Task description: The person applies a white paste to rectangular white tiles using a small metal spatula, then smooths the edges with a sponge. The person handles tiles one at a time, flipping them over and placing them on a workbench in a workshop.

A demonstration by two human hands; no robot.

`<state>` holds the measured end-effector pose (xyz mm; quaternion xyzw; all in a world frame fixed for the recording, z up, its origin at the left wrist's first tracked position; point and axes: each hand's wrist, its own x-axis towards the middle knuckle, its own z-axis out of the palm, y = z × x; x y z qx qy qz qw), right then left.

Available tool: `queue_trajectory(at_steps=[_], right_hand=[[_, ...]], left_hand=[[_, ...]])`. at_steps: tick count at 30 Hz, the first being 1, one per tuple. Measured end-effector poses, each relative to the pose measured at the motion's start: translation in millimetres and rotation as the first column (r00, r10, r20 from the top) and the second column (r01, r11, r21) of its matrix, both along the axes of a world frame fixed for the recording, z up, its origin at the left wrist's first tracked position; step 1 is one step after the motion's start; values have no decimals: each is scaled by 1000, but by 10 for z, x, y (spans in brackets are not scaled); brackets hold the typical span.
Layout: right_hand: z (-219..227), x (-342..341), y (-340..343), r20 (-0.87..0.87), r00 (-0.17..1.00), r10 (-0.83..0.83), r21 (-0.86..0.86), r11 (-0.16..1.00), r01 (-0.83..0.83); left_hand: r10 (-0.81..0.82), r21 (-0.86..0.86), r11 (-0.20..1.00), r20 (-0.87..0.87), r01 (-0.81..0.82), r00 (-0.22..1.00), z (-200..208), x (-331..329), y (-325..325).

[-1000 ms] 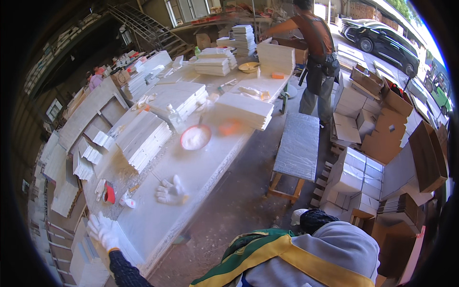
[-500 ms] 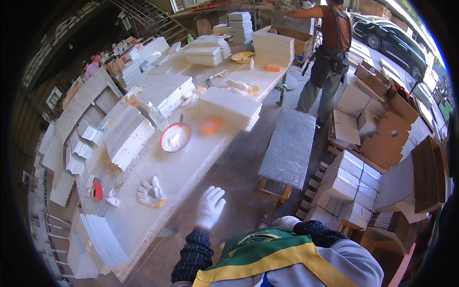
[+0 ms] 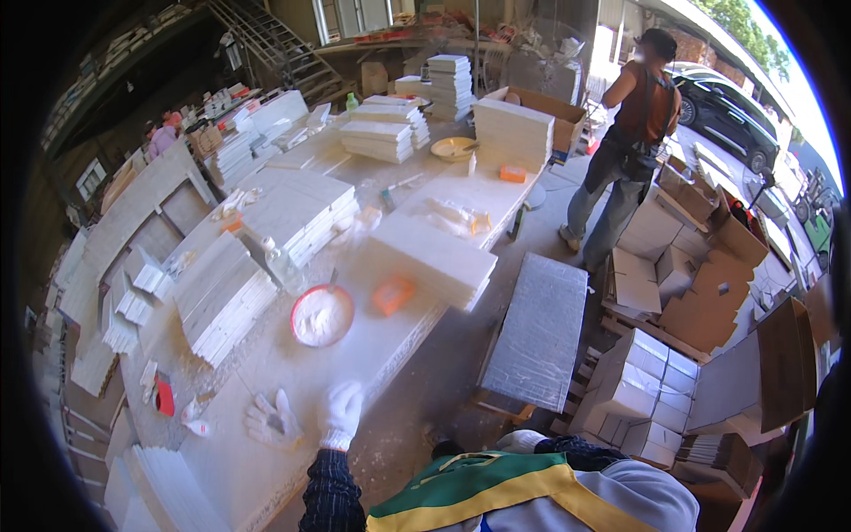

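My left hand (image 3: 340, 414), in a white knit glove, is over the near edge of the pale dusty worktable (image 3: 232, 417). Its fingers are curled in and nothing shows in them. To its left lies a loose white glove (image 3: 273, 418). Beyond it stand a red-rimmed bowl (image 3: 323, 317) of white powder with a handled tool in it and an orange block (image 3: 393, 294). My right hand (image 3: 521, 442), also gloved in white, is low in front of the green and yellow apron (image 3: 483, 483); its fingers are largely hidden, so I cannot tell whether it holds anything.
Stacked pale slabs (image 3: 430, 253) stand on the table, with more stacks (image 3: 226, 297) at left. A low grey-topped bench (image 3: 539, 332) is right of the table. White boxes (image 3: 640, 377) and open cartons (image 3: 700, 248) fill the right side. Another person (image 3: 634, 142) stands beyond the bench.
My left hand has moved left to the table edge, and its spread fingers have curled in. The view has shifted slightly. The other person's outstretched arm has come in toward the body.
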<state>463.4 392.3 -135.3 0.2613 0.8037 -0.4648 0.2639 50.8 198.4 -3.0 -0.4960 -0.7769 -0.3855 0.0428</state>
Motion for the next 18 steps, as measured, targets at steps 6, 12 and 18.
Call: queue_trajectory(at_steps=[6, 12, 18], right_hand=[[73, -963, 556, -224, 672, 706, 387, 697, -603], [460, -1947, 602, -301, 944, 139, 170, 981, -90], [752, -2403, 646, -279, 902, 330, 213, 937, -277]], left_hand=[[46, -16, 999, -61, -47, 997, 29, -59, 144], [48, -28, 998, -8, -48, 999, 64, -62, 105], [33, -2, 999, 67, -33, 997, 83, -85, 69]])
